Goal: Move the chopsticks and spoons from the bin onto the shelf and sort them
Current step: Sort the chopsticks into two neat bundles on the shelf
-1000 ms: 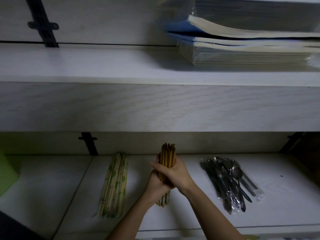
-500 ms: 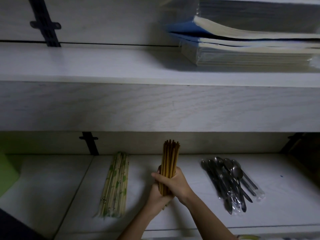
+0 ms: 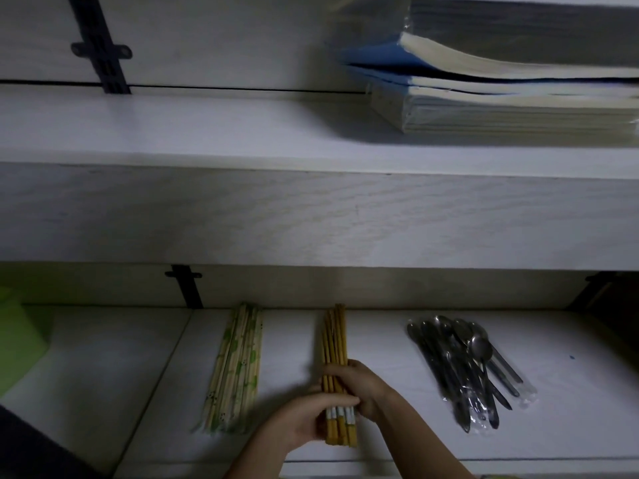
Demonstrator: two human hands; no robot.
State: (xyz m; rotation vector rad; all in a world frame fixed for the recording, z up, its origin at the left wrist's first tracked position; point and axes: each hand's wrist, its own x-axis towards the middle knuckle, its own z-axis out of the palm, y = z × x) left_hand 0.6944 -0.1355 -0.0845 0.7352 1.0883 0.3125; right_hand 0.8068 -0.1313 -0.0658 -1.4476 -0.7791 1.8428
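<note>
Chopsticks, the brown bundle point(image 3: 334, 361), were what I had in both hands, and in the last second they had gone from standing on end to lying flat on the lower shelf point(image 3: 397, 344), tips pointing toward the back wall. A moment before I had been holding them upright and squaring their ends; now they rested lengthwise between the two other piles. My left hand point(image 3: 304, 421) was wrapped around the near end, just above the white bands, and my right hand point(image 3: 359, 383) lay curled over the middle of the bundle, so both were closed on it and neither had let go. To the left lay the pale chopsticks with green print point(image 3: 237, 369), well apart from the brown ones, and to the right lay the spoons point(image 3: 463, 368) in clear wrappers (a looser heap, fanned out at the handles). I judged the sorting close to done: three kinds, three separate rows on one shelf. What remained, as I saw it, was to release the bundle without letting it roll or splay. The bin itself was out of my view, so I could not tell whether anything was left in it.
</note>
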